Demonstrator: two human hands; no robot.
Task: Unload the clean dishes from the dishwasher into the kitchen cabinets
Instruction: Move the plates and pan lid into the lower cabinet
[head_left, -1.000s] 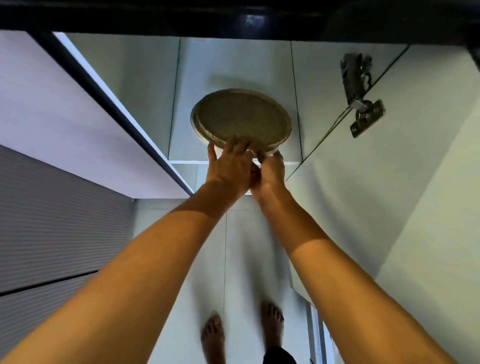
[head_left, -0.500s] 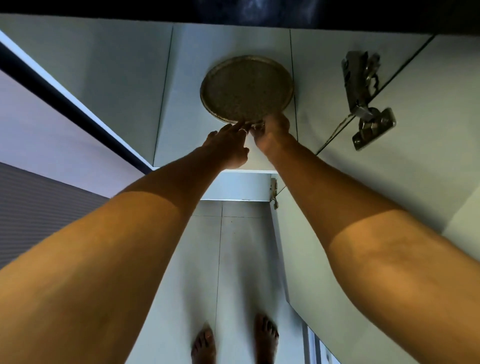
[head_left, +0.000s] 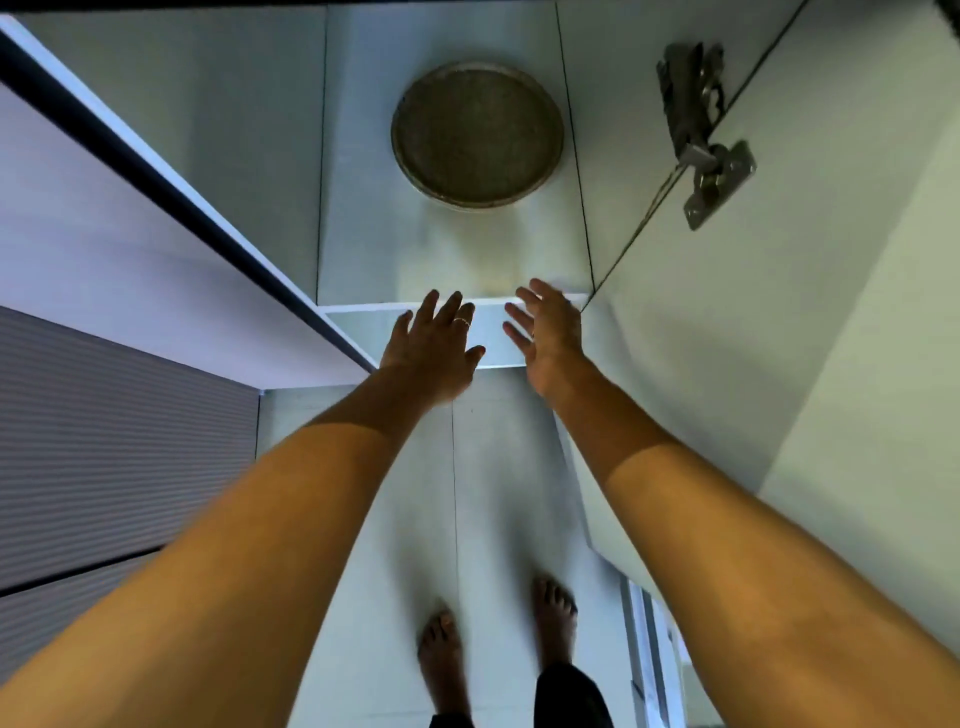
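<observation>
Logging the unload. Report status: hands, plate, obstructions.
Left hand open, right hand open, both empty. Plate lying on cabinet shelf, untouched. Nothing between hands and plate.

Pale tiled floor (head_left: 498, 493), grey ribbed panel (head_left: 114, 452), metal hinge (head_left: 701, 135).

You see a round plate (head_left: 477, 136) with a rough, speckled, matt face, like stoneware. The cabinet shelf (head_left: 363, 156) under it looks smooth and matt, as laminate. The hinge (head_left: 701, 135) is bare metal with dull shine. Your left hand (head_left: 434, 353) wears a thin metal ring (head_left: 462, 322).
</observation>
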